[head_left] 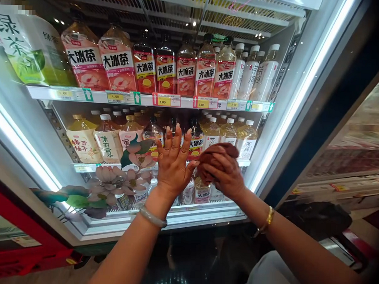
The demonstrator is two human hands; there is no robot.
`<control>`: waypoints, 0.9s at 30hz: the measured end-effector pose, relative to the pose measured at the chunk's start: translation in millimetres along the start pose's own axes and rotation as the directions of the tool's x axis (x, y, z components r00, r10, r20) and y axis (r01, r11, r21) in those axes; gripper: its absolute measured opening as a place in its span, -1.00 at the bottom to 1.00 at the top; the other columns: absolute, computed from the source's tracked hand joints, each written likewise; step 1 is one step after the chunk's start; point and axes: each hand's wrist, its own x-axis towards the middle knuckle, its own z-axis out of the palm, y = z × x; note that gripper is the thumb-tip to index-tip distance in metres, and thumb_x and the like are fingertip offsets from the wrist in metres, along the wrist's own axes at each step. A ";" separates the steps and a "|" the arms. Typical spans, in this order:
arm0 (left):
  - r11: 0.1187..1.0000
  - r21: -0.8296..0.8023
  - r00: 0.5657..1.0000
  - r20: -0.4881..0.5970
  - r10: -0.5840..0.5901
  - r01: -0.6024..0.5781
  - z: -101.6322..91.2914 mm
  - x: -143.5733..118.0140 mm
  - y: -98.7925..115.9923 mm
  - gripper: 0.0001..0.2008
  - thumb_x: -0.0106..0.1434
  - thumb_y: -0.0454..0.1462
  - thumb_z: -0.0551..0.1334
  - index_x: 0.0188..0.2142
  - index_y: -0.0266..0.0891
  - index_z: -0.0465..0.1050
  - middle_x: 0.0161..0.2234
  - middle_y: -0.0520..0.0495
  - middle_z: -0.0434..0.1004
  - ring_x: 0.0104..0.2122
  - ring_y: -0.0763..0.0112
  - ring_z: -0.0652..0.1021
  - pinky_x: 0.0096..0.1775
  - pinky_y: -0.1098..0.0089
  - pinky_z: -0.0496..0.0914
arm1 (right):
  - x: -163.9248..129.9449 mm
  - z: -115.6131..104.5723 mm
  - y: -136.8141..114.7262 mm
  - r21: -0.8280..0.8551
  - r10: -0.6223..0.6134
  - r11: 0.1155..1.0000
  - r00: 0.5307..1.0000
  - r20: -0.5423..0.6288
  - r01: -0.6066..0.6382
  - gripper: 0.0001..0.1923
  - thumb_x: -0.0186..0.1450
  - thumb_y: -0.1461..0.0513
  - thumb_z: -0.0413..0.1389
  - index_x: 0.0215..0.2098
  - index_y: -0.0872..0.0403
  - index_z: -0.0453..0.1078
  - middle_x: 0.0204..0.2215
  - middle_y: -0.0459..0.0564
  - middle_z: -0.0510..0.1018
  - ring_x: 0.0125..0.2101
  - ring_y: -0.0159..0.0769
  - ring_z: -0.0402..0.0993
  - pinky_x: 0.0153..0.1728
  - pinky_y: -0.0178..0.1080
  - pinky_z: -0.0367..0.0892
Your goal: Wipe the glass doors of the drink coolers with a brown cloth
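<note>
My left hand (173, 162) is flat with fingers spread against the glass door (37, 124) of a drinks fridge, at the height of the middle shelf. My right hand (227, 176) is beside it, closed on a crumpled brown cloth (214, 153) that presses on the same glass. A pale bangle is on my left wrist and a gold one on my right. Behind the glass, bottled tea drinks (167, 68) with red and pink labels fill the top shelf, and yellow tea bottles (84, 140) fill the middle shelf.
Price tags (166, 100) run along the shelf edges. A lotus flower sticker (113, 180) covers the door's lower left. Bright light strips (303, 92) line the door frame. A second chilled case (357, 135) stands to the right, and a red cabinet (15, 235) at the lower left.
</note>
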 end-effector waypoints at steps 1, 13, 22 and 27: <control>1.000 -0.002 1.000 0.001 0.004 -0.004 0.0 0.3 2.1 -0.21 0.46 0.20 -0.18 0.52 -0.10 -0.12 0.54 -0.12 -0.18 0.53 0.14 -0.21 0.48 -0.03 -0.39 | -0.4 -5.9 8.6 -0.013 0.069 0.998 0.997 -0.030 -0.069 -0.65 0.34 0.23 0.23 0.08 -0.17 0.51 0.19 0.03 0.40 0.26 -0.01 0.34 0.22 0.09 0.45; 0.998 0.009 0.998 0.004 0.067 -0.067 18.1 -2.0 15.7 -0.27 0.52 0.09 -0.11 0.53 -0.13 -0.18 0.54 -0.15 -0.25 0.53 0.18 -0.25 0.46 0.01 -0.46 | -0.9 -6.8 -0.1 -0.012 0.042 0.999 0.999 0.027 -0.041 -0.60 0.35 0.17 0.24 0.15 -0.19 0.45 0.20 0.05 0.39 0.32 0.05 0.29 0.24 0.12 0.45; 0.999 -0.010 0.999 0.032 0.035 -0.034 25.8 -4.9 17.6 -0.26 0.50 0.12 -0.09 0.53 -0.10 -0.17 0.54 -0.14 -0.24 0.53 0.14 -0.24 0.46 -0.01 -0.47 | 50.3 -14.3 42.6 -0.009 0.389 0.913 0.875 -0.288 -0.408 -0.51 0.35 0.29 0.14 0.22 -0.15 0.38 0.35 0.10 0.17 0.40 0.15 0.13 0.37 0.35 0.16; 0.999 0.020 0.999 0.015 0.043 -0.044 29.4 -2.5 19.0 -0.27 0.51 0.10 -0.11 0.53 -0.14 -0.17 0.54 -0.18 -0.24 0.53 0.14 -0.25 0.45 -0.03 -0.48 | 20.2 -7.4 9.1 -0.055 0.087 0.995 0.996 -0.002 -0.087 -0.55 0.36 0.19 0.22 0.20 -0.23 0.40 0.25 0.03 0.33 0.39 0.11 0.18 0.28 0.19 0.37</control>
